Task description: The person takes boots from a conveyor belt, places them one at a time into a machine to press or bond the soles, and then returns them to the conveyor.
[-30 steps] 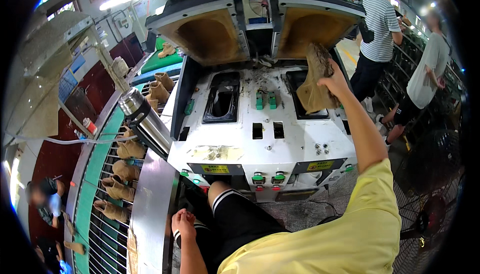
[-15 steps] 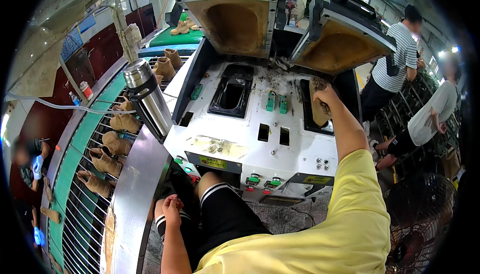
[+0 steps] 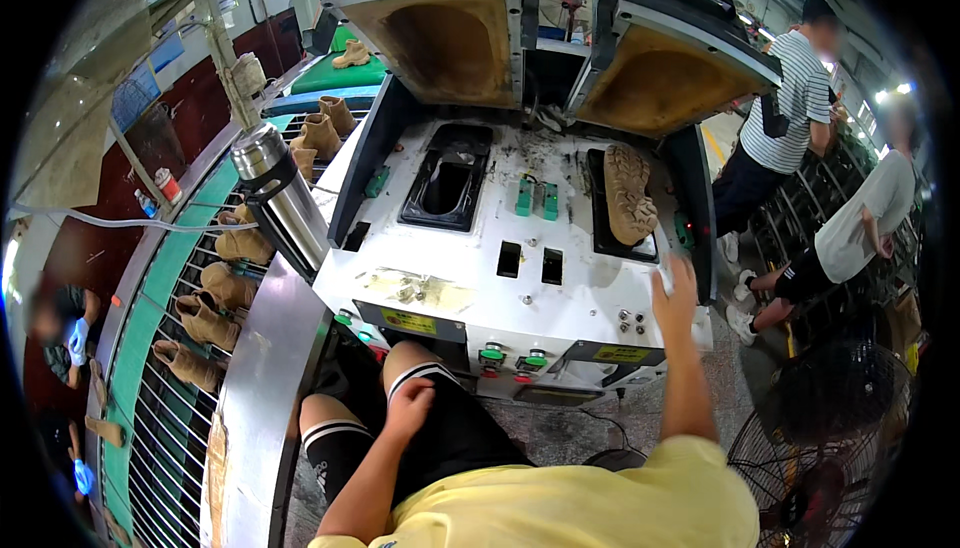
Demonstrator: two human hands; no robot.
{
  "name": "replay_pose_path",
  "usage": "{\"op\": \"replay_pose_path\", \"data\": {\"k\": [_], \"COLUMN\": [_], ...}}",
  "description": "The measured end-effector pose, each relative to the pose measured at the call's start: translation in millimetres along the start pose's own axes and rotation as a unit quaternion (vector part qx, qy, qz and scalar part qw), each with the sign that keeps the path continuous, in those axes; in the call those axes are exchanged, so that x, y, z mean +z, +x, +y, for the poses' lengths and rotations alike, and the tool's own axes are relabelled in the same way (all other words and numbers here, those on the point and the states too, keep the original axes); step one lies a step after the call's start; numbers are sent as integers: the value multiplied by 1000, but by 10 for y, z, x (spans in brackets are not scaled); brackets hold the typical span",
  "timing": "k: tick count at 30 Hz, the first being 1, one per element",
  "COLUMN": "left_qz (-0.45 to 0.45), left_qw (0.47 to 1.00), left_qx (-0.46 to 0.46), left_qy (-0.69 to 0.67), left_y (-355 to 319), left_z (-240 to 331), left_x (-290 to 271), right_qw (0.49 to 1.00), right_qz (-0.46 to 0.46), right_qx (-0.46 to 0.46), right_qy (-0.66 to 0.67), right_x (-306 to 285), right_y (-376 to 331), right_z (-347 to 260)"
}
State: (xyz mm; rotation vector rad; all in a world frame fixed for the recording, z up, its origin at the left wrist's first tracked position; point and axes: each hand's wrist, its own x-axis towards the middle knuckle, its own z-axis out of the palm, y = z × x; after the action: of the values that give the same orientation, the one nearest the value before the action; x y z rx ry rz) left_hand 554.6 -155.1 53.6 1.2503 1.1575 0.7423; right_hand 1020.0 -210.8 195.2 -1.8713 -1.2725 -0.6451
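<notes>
A tan shoe sole (image 3: 629,194) lies tread up over the dark right-hand well of a white machine (image 3: 440,263). Whether a boot upper hangs beneath it is hidden. My right hand (image 3: 676,293) is just in front of the sole, apart from it, fingers stretched out and somewhat blurred, holding nothing. Close to my thigh, my left hand (image 3: 408,410) is curled closed, and nothing shows in it. The machine's left well (image 3: 447,183) has a black frame around a dark opening. Both padded lids, the left lid (image 3: 435,43) and the right lid (image 3: 672,73), stand raised.
A steel flask (image 3: 283,198) stands left of the machine, beside a metal ledge (image 3: 270,388). Several tan boots (image 3: 207,320) sit on a rack along a green conveyor (image 3: 150,338). A floor fan (image 3: 820,438) is at right. Other people stand beyond it and at far left.
My right hand has let go of the sole and drawn back toward me, leaving it tread up on the right well. My left hand has moved right, over my leg. The view has shifted slightly.
</notes>
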Motion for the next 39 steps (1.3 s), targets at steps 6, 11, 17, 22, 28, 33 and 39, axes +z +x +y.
{"op": "replay_pose_path", "data": {"k": [6, 11, 17, 22, 28, 33, 39], "left_qz": [-264, -261, -261, -73, 359, 597, 790], "left_qw": [937, 944, 959, 988, 893, 757, 605], "left_qx": [144, 110, 63, 55, 81, 83, -8], "left_qy": [177, 172, 91, -125, -258, -251, -97], "left_y": [91, 551, 443, 2, -1258, -2705, -4443], "left_z": [257, 93, 149, -144, -521, -1167, -2115], "left_x": [1269, 1772, 1002, -550, -2798, -4298, -5608], "right_qw": [853, 560, 716, 757, 716, 620, 538], "right_qz": [208, 178, -42, -331, -521, -568, -596], "right_qx": [407, 610, 569, 349, -26, -252, -434], "right_qy": [251, 532, 401, 441, 464, 479, 409], "right_x": [-341, -185, -1, 599, 998, 1447, 1364], "right_y": [-1928, -1939, -2418, -2670, -2460, -2764, -3525], "right_z": [256, 709, 441, -1043, -3305, -5127, -7058]}}
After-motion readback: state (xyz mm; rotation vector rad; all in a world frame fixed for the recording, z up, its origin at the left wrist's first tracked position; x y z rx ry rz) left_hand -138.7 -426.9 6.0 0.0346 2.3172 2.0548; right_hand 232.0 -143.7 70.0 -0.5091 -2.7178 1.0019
